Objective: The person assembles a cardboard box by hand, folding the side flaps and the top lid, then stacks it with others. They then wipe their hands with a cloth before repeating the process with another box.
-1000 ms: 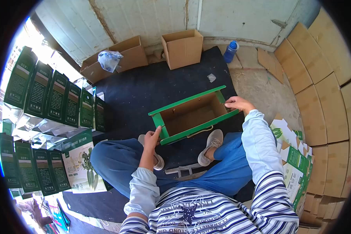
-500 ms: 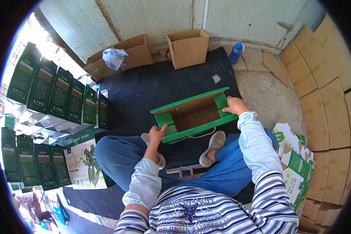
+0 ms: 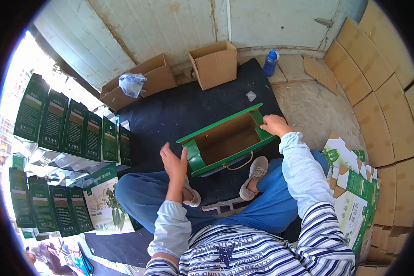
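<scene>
An open green box [image 3: 230,141] with a bare brown inside lies in front of me on a black mat [image 3: 158,117], a yellow cord handle [image 3: 238,164] on its near side. My right hand [image 3: 276,125] grips the box's right end, thumb at the edge. Just off the left end, my left hand [image 3: 174,161] is raised with its fingers apart and nothing in it. The green flap [image 3: 194,154] at that end bulges in a curve.
Rows of green boxes [image 3: 71,126] stand at left. Brown cartons [image 3: 215,64], a plastic bag [image 3: 132,84] and a blue bottle [image 3: 271,63] lie beyond the mat. Flat green-white cartons [image 3: 354,202] and stacked brown cartons [image 3: 384,124] are at right. A person [image 3: 48,257] shows at lower left.
My left hand has let go of the box's left end and opened beside it. The near side panel has folded down, so the cord handle shows more. The camera view has shifted slightly.
</scene>
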### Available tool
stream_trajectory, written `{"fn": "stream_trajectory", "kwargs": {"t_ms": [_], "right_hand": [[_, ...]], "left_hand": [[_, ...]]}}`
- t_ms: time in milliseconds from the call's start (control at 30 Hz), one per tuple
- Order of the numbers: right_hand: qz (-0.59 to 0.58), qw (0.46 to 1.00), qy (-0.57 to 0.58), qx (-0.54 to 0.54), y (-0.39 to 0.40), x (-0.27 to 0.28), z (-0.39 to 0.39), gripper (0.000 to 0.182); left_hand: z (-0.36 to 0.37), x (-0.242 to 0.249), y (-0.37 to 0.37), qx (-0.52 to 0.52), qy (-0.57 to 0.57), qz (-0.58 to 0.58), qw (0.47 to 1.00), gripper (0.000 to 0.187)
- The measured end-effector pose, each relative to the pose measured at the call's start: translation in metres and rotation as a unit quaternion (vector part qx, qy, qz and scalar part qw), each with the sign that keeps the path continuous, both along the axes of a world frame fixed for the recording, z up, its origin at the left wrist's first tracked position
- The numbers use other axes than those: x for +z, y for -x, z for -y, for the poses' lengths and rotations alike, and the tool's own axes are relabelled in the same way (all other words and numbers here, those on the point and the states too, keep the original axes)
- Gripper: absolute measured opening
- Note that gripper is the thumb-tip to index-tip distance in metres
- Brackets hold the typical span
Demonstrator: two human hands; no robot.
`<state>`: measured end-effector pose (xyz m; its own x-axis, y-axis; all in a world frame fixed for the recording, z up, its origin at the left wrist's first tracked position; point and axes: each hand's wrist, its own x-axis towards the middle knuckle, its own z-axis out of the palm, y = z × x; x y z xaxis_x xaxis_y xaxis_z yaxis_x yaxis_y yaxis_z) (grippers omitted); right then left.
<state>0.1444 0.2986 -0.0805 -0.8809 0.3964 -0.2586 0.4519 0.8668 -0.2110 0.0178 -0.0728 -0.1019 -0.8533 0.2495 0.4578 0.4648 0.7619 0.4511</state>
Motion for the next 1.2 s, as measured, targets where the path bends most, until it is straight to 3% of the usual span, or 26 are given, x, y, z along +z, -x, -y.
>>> {"fn": "stream_trajectory", "kwargs": {"t_ms": [33,133,233,267,400,500,733,833,900,933,1067,1200], "right_hand": [[0.005,1.0,-0.006,0.005,0.001,-0.003,-0.002,0.023],[0.004,1.0,-0.015,-0.003,0.002,-0.008,-0.002,0.021],[-0.012,0.999,-0.006,-0.047,0.003,-0.006,-0.003,0.022],[-0.021,0.997,0.002,-0.071,0.002,-0.005,-0.005,0.024],[-0.133,0.98,-0.031,-0.147,0.001,-0.014,-0.016,0.035],[-0.25,0.967,0.049,0.008,-0.003,0.003,-0.01,0.039],[-0.1,0.98,-0.116,0.126,0.018,0.018,0.002,0.053],[-0.091,0.978,-0.103,0.156,0.026,0.0,0.01,0.054],[-0.04,0.984,-0.077,0.154,0.032,-0.004,0.008,0.068],[-0.032,0.986,-0.062,0.15,0.033,-0.007,0.005,0.073],[0.047,0.992,0.001,0.117,0.036,-0.002,0.007,0.095],[0.088,0.985,0.055,0.138,0.039,0.004,-0.007,0.095]], "left_hand": [[-0.003,0.017,0.001,-0.019,0.019,-0.094,0.995,0.055],[-0.006,0.044,0.015,-0.138,0.175,-0.002,0.975,0.051],[-0.018,0.042,0.023,-0.192,0.343,0.031,0.919,0.05],[-0.019,0.033,0.023,-0.213,0.342,-0.033,0.915,0.049],[-0.018,-0.001,0.028,-0.187,0.327,-0.038,0.925,0.052],[-0.017,-0.003,0.03,-0.196,0.313,-0.053,0.928,0.049],[-0.023,-0.002,0.026,-0.211,0.358,-0.002,0.91,0.045],[-0.022,-0.01,0.026,-0.218,0.36,-0.023,0.907,0.035],[-0.02,-0.019,0.025,-0.221,0.378,-0.054,0.897,0.028],[-0.02,-0.012,0.023,-0.23,0.374,0.024,0.898,0.037],[-0.019,0.021,0.019,-0.26,0.313,0.11,0.907,0.041],[-0.023,0.024,0.037,-0.26,0.307,0.219,0.889,0.054]]}}
